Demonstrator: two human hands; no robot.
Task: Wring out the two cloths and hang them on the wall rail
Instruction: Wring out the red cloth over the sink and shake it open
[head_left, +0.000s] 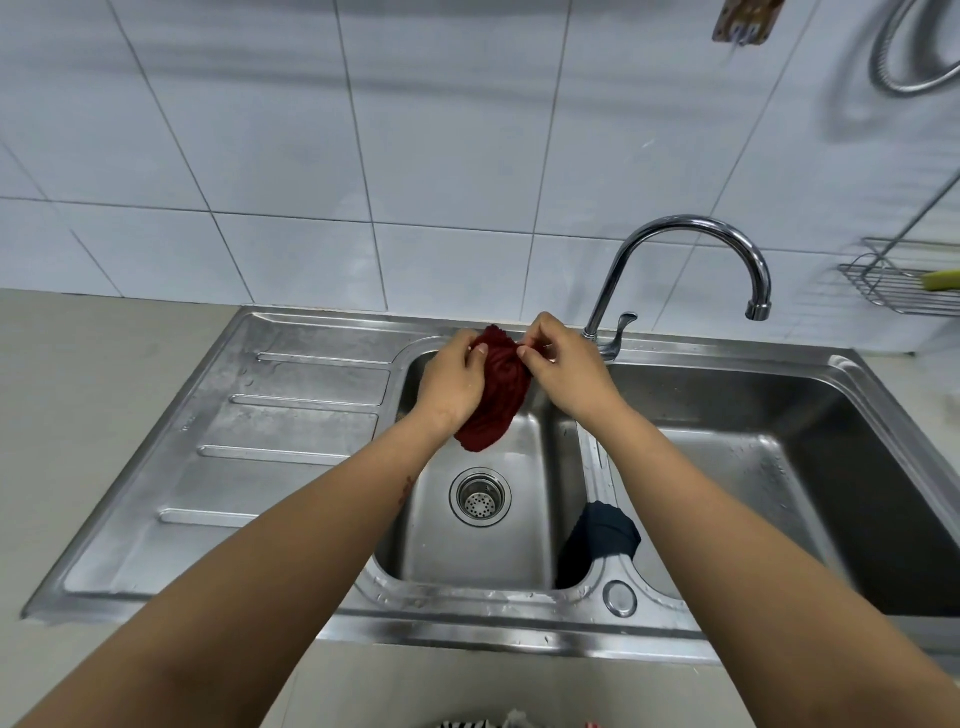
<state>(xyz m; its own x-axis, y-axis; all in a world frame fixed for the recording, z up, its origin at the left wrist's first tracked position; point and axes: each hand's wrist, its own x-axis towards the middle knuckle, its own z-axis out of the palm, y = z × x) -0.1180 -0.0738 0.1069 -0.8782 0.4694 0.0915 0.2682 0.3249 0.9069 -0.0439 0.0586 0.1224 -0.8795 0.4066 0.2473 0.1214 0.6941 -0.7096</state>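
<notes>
Both hands are gripping the red cloth (493, 395) above the left basin (524, 525) of the sink. The left hand (452, 387) is curling its fingers around the bunched upper left part; the right hand (563, 369) is pinching the top right corner between thumb and fingertips. The cloth's lower end is hanging free over the drain (480, 497). The dark cloth (602, 532) is lying draped over the divider between the basins, near the front.
</notes>
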